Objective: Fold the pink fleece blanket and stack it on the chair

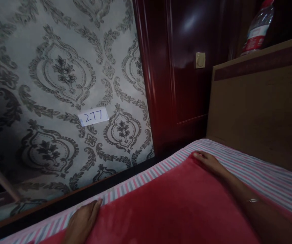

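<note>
Bedroom scene, dim light, wall w/ grey damask wallpaper point(59, 74) on the left side, dark red wood panel point(176, 67) mid frame.

Left hand point(83, 220) lies flat, fingers extended, palm down at the near-left edge of the red blanket point(176, 203), thumb pointing up toward the wall. Not gripping anything, just pressing on the fabric edge where it meets the sheet.

Right hand point(208, 161) also spread flat, palm down, at the far corner of the blanket, fingers together pointing left. Forearm runs back to lower right, thin bracelet point(252, 200) on the wrist.

Blanket is plush, red, covers most of the lower frame btwn both hands, lying on top of a striped sheet point(262, 173) (pink/white/grey). Sheet shows as a strip along the blanket's left and far edges.

Beyond the sheet: brown headboard point(257, 112) on the right, touching the bed's far end. Plastic water bottle point(259, 28) w/ red label stands on the ledge atop the headboard. Small beige knob switch point(200, 60) on the red panel. White paper tag reading 277 point(93, 116) stuck on the wallpaper. Dark gap btwn bed and wall.
</note>
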`<action>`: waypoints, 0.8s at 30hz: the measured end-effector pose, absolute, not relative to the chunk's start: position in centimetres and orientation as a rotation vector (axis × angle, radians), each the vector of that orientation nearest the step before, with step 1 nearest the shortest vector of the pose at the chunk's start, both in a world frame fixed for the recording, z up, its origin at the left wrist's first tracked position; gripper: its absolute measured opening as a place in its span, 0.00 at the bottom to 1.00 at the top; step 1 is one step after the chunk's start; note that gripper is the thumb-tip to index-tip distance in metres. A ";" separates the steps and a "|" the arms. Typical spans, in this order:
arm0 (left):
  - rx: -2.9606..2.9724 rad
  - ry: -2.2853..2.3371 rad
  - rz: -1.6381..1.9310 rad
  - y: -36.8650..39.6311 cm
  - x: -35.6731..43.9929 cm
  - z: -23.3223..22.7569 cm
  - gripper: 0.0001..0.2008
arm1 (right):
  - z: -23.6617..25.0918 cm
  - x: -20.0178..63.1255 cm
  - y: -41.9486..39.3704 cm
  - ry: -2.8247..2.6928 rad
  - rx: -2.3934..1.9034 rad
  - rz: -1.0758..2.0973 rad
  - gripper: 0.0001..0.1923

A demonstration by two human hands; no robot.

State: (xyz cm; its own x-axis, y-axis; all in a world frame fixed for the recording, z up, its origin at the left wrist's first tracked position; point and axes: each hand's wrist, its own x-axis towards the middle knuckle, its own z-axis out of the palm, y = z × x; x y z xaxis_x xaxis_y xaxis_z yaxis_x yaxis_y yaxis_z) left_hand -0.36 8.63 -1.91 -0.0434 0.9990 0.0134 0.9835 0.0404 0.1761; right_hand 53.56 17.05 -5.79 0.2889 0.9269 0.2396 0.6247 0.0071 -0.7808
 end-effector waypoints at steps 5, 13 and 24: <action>2.125 2.154 0.169 8.5 0.1 -1.6 0.27 | -5.1 52.9 17.0 -1.344 -1.624 0.589 0.21; 2.148 2.240 0.084 8.8 -0.1 -2.2 0.24 | -5.6 53.7 17.3 -1.199 -1.721 0.207 0.18; 2.092 2.333 -0.078 8.2 1.2 -1.4 0.25 | -7.1 53.7 17.8 -1.262 -2.001 0.105 0.18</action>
State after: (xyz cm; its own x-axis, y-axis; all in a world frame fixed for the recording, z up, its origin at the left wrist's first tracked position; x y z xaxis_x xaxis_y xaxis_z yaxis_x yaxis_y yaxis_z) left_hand 1.21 8.24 -1.44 -0.1092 0.9933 -0.0380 0.9936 0.1079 -0.0328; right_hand 53.67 17.77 -7.12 0.5094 0.8035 0.3081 0.7414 -0.2280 -0.6312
